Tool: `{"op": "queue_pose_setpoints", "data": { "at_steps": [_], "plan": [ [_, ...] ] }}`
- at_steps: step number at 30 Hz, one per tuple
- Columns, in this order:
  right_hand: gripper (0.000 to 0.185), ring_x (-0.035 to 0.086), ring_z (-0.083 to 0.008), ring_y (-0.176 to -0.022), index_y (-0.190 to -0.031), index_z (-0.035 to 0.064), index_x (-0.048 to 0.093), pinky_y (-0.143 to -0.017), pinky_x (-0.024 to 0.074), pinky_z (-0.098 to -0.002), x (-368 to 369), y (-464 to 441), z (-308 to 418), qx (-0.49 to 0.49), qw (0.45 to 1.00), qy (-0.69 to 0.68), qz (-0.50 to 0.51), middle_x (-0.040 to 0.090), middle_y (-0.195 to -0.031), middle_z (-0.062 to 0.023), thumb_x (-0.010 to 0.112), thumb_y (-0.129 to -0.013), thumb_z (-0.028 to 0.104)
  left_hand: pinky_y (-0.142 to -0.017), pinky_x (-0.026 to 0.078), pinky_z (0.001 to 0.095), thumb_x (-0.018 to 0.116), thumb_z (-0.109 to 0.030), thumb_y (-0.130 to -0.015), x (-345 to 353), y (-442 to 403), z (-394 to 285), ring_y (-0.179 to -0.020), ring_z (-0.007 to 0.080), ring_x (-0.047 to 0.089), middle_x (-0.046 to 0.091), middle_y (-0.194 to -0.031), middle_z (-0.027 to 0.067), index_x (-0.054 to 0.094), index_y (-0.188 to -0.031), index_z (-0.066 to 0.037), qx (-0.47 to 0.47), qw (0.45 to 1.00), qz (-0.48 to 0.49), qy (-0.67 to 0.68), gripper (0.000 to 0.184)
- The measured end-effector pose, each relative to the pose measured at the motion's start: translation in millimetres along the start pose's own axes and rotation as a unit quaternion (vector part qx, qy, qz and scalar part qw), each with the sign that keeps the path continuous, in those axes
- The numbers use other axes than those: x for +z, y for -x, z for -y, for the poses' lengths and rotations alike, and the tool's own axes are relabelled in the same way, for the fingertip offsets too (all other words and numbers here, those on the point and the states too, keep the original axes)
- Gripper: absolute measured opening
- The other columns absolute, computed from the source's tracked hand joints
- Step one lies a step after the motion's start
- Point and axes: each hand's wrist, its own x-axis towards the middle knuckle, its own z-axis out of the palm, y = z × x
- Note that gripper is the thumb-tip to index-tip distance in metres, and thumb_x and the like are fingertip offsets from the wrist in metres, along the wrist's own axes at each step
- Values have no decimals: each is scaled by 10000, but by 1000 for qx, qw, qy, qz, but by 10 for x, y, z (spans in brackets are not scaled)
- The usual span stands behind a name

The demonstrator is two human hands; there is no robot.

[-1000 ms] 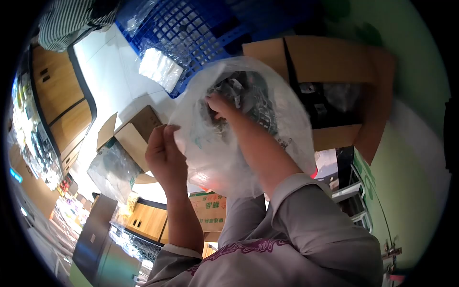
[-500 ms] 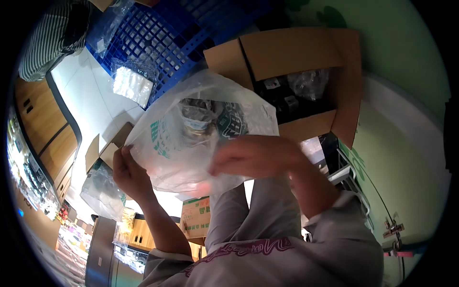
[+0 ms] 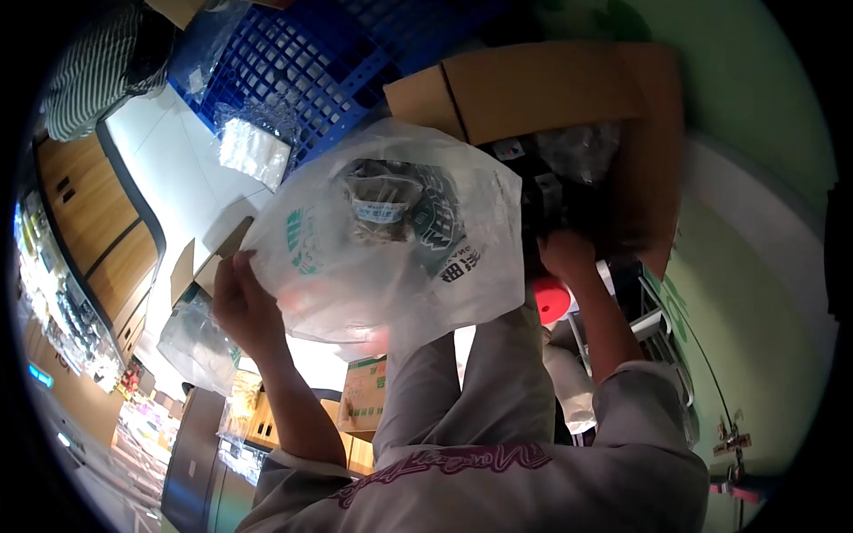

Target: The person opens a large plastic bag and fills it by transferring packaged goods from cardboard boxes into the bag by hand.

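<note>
A large translucent white plastic bag [image 3: 355, 293] with green print hangs in front of my legs. My left hand [image 3: 238, 298] is closed on its left edge, pinching the film. Through the bag shows a small clear packet with a pale blue label [image 3: 380, 210]. My right hand [image 3: 569, 256] has reached to the near side of an open cardboard box [image 3: 542, 89] on the right. Its fingers point into the dark interior and cannot be made out. Black items [image 3: 546, 191] and crumpled clear plastic [image 3: 582, 151] lie inside that box.
A blue plastic pallet [image 3: 306, 98] is at the back, with a clear-wrapped white pack [image 3: 253, 153] by its edge. Another open carton [image 3: 191, 280] stands at left with a plastic bag. Below the right arm are a red round object [image 3: 551, 300] and a metal rack [image 3: 653, 324].
My right hand has moved from in front of the bag rightward to the cardboard box. The left hand keeps its hold on the bag, whose front and inner packet now show more fully.
</note>
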Motion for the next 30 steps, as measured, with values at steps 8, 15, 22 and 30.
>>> {"op": "queue_pose_setpoints", "data": {
  "at_steps": [8,15,22,30],
  "plan": [
    [474,473,-321,-1158,-1258,102,483,-947,403,-422,1270,-333,-725,22,995,-66,69,486,-1271,-157,499,-824,291,-538,379,259,594,-204,-857,197,155,-139,-573,108,481,543,-666,32,634,-935,-54,112,991,-46,-49,173],
    [400,529,-292,-1068,-1119,20,549,-851,457,-408,506,-1322,-73,-100,915,70,-384,550,-1150,-182,601,-780,226,-651,413,257,648,-53,-775,604,720,-467,-708,126,519,560,-801,26,575,-888,-39,225,970,32,84,135],
    [350,519,-285,-1063,-1088,82,563,-884,421,-411,360,-1461,21,-72,984,26,-163,537,-1152,-148,584,-781,248,-695,497,468,555,-201,-759,2359,610,15,-888,325,606,607,-982,205,602,-925,-29,153,844,396,-329,244],
    [351,402,-304,-1191,-1144,124,553,-974,319,-437,738,-1188,-162,-51,972,201,-109,446,-1250,-138,534,-799,185,-797,470,483,572,-168,-755,3017,274,624,-1091,347,460,313,-1339,193,457,-1194,-128,198,870,250,-375,456]
  ]
}}
